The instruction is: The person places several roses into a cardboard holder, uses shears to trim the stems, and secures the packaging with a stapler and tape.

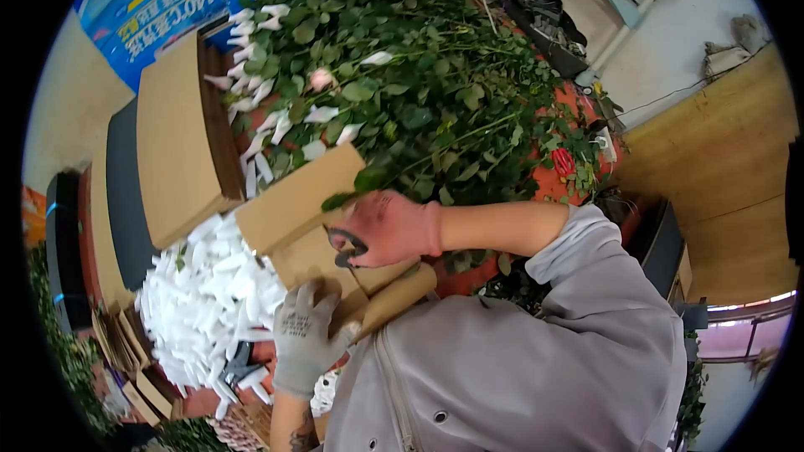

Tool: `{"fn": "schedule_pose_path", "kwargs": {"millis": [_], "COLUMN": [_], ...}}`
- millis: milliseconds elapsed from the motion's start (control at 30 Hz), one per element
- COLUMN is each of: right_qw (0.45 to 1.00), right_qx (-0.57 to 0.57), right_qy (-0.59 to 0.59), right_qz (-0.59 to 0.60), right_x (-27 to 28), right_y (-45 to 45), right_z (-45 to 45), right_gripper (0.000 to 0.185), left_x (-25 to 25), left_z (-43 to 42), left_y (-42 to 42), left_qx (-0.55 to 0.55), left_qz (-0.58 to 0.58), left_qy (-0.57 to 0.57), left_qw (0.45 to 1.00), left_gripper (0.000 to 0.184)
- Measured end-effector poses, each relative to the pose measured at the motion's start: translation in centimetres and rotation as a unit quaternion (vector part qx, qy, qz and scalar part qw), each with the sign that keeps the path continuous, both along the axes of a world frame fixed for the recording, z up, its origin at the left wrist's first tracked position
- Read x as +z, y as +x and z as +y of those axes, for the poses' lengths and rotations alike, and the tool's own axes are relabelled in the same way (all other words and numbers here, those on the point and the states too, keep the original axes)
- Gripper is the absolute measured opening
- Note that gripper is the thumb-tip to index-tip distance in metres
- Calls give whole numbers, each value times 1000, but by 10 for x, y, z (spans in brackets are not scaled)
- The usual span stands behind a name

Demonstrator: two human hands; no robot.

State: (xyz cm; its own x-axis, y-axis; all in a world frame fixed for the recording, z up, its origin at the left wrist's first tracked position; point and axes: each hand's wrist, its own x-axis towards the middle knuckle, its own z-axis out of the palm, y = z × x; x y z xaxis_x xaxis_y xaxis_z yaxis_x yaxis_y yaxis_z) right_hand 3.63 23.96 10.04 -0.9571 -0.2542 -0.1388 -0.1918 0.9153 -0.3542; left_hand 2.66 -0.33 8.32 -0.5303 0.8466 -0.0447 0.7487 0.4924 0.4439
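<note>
My right hand [381, 230], in a reddish glove, is over a brown cardboard piece [306, 192]; its fingers are curled, with something dark and curved at the fingertips. My left hand [308, 339], in a pale grey glove, has its fingers bent over the edge of folded cardboard [394, 297] close to my body. A large pile of white foam sleeves [213, 301] lies to the left of both hands. Beyond them, a broad heap of leafy rose stems [402, 84] covers the table, several blooms wrapped in white sleeves [276, 121].
Stacked cardboard boxes [180, 142] stand at the left, with a blue printed box [159, 8] behind. A red-handled tool [563, 161] lies on the red table surface [548, 188]. A black bag [540, 21] and a white metal frame [620, 29] are at the upper right.
</note>
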Motion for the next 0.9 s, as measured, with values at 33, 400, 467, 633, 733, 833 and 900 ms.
{"fn": "schedule_pose_path", "kwargs": {"millis": [33, 400, 467, 633, 733, 833, 900], "right_qw": [997, 905, 893, 849, 890, 867, 837], "right_qx": [4, -134, -126, -96, -144, -204, -255], "right_qy": [-75, 397, 428, 510, 406, 375, 358], "right_qz": [-16, 75, 48, 96, 152, 258, 325], "right_x": [21, -99, -116, -130, -74, -36, 0], "right_y": [-7, -192, -196, -185, -157, -130, -107], "right_z": [17, 309, 326, 363, 372, 423, 454], "right_gripper": [32, 16, 14, 8, 15, 31, 38], "left_x": [1, 76, 68, -29, -45, -72, -80], "left_z": [0, 100, 151, 224, 260, 271, 277], "left_y": [-4, -106, -148, -241, -268, -281, -284], "left_qx": [-2, -36, -18, 15, 11, 9, -1], "left_qz": [5, 107, 96, 138, 85, 43, 54], "left_qy": [3, 69, 46, -88, -182, -215, -217], "left_qw": [1000, 991, 994, 986, 980, 976, 975], "left_gripper": [49, 37, 43, 74, 80, 66, 49]}}
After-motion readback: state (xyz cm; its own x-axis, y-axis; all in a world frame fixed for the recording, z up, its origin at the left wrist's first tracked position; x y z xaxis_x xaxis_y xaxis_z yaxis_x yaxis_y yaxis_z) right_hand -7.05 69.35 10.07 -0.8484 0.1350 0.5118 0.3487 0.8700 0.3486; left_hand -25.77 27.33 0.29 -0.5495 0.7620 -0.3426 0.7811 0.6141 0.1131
